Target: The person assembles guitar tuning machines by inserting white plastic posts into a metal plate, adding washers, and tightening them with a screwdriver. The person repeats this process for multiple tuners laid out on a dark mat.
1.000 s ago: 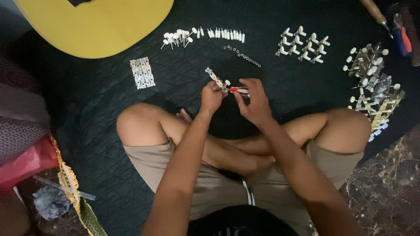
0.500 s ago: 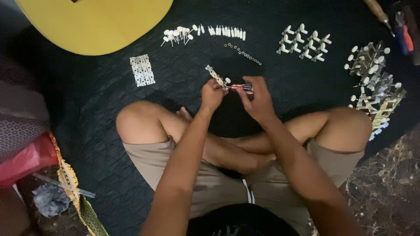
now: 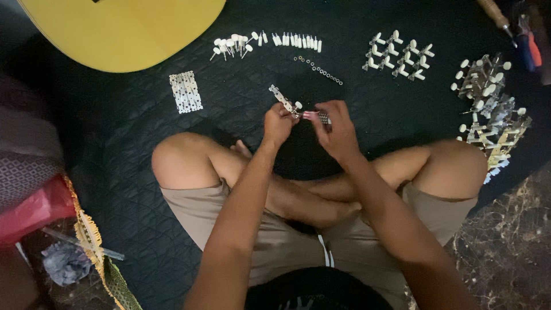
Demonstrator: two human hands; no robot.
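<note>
Two bare hands meet above the crossed legs of a person seated on a dark quilted mat point(image 3: 115, 143). The left hand point(image 3: 278, 123) has its fingers closed around the lower end of a metal tuner strip point(image 3: 284, 100), a narrow plate with white knobs that slants up and to the left away from the hand. The right hand point(image 3: 338, 129) has its fingers pinched on a small screwdriver with a red and silver handle point(image 3: 315, 116), whose tip points toward the strip; the exact contact point is hidden by the fingers. Strip and screwdriver sit just in front of the shins, above the mat and near its middle.

Beyond the hands, laid on the mat: a cluster of white pegs point(image 3: 232, 45), a row of short white pins point(image 3: 295, 40) beside it, and a curved line of small metal rings point(image 3: 318, 70) just below the pins. A small perforated metal plate point(image 3: 185, 92) lies to the left. A group of white-knobbed tuners point(image 3: 399, 54) lies to the right, and a larger heap of tuner strips point(image 3: 491, 106) sits near the right knee. The yellow body of a guitar point(image 3: 126, 28) fills the upper left. Tools with a wooden and a red handle point(image 3: 519, 28) lie at the upper right corner. A red bag point(image 3: 31, 209) rests at the left edge.
</note>
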